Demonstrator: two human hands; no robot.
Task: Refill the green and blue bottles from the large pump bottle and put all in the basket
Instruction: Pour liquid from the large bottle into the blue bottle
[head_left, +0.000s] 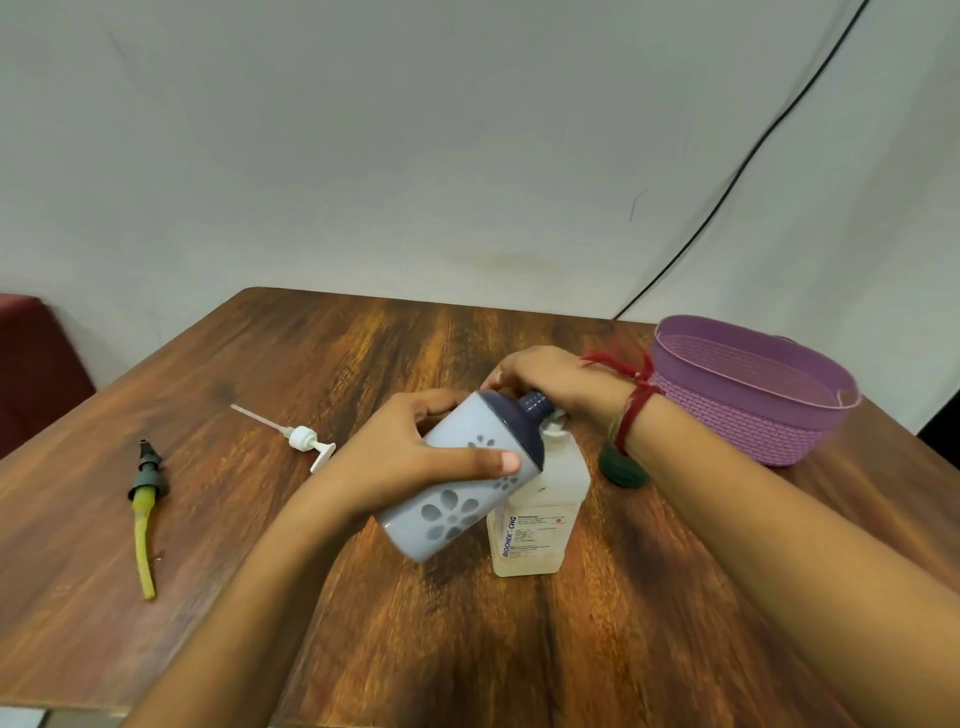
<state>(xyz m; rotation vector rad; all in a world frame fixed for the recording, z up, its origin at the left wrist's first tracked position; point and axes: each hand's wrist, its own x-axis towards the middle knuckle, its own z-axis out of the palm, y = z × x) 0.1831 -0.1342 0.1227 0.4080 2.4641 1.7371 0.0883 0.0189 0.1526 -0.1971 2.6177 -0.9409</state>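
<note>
My left hand (410, 462) grips the pale blue bottle (457, 504) with grey flower prints. It is tilted, its dark blue open neck pointing up and right at the white pump spout of the large clear pump bottle (540, 519). That bottle stands upright at the table's centre. My right hand (550, 379) lies over its pump head, fingers curled down around it. The dark green bottle (621, 470) stands just right of the large bottle, mostly hidden behind my right wrist. The purple woven basket (753, 431) sits at the right with nothing visible in it.
A white pump top with its dip tube (304, 441) lies on the wooden table (363, 353) left of centre. A dark pump top with a yellow tube (144, 499) lies further left. A black cable hangs down the wall behind the basket.
</note>
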